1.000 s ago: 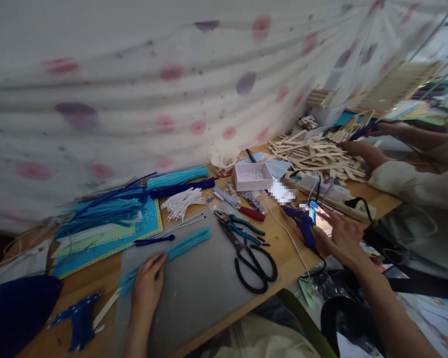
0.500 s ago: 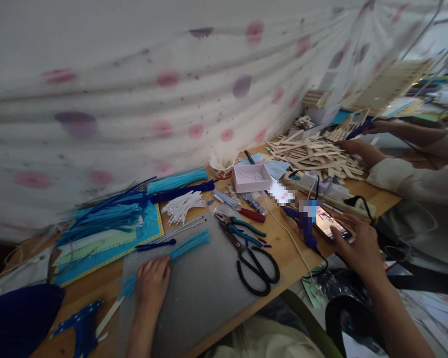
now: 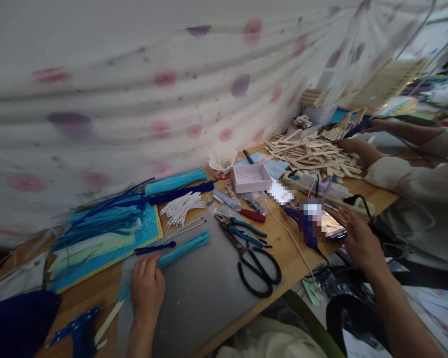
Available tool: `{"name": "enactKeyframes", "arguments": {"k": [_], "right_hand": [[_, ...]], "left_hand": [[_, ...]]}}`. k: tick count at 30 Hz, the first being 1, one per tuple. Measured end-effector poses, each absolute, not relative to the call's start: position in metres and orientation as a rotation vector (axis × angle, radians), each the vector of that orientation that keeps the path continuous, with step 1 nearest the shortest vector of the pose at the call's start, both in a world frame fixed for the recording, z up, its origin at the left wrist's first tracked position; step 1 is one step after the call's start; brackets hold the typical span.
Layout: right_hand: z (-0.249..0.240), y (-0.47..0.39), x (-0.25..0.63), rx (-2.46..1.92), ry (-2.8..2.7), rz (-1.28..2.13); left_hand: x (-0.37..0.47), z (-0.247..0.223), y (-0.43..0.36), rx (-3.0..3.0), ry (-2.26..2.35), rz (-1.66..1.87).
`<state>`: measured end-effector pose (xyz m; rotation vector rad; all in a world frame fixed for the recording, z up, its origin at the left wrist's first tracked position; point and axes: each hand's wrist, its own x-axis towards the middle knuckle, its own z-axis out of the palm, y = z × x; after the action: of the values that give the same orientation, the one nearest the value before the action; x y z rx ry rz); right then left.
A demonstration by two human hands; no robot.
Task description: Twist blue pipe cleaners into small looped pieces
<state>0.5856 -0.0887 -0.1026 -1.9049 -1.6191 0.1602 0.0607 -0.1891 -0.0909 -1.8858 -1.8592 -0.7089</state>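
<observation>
My left hand (image 3: 148, 284) lies closed over a bundle of light-blue pipe cleaners (image 3: 184, 247), whose ends stick out on both sides. Under it is a grey mat (image 3: 194, 303). My right hand (image 3: 363, 244) hovers at the right edge of a lit phone (image 3: 334, 227), fingers stretched out, holding nothing I can see. Part of the phone is blurred out. Black-handled scissors (image 3: 259, 272) lie open on the mat's right side, with teal-handled pliers (image 3: 246, 229) across their blades. A dark-blue pipe cleaner piece (image 3: 155, 247) rests above my left hand.
A blue glue gun (image 3: 78, 330) lies at lower left. Toward the wall are more blue pipe cleaners (image 3: 104, 219), white stems (image 3: 182, 206) and a pink box (image 3: 251, 179) of beads. A co-worker's hands (image 3: 362, 146) work beside piled wooden sticks (image 3: 313, 154). A white cable (image 3: 289, 233) crosses the table.
My right thumb has come off the phone's screen, and that hand has drawn back slightly. My left hand has shifted a little left and down over the light-blue bundle.
</observation>
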Motion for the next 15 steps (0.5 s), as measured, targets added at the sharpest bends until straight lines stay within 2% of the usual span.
{"name": "enactKeyframes", "arguments": {"k": [7, 15], "right_hand": [[-0.115, -0.078, 0.593, -1.844, -1.730, 0.108], [-0.120, -0.069, 0.587, -1.888, -1.897, -0.080]], "left_hand": [[0.084, -0.062, -0.204, -2.073, -1.913, -0.824], [0.108, -0.068, -0.224, -2.059, -1.953, -0.942]]}}
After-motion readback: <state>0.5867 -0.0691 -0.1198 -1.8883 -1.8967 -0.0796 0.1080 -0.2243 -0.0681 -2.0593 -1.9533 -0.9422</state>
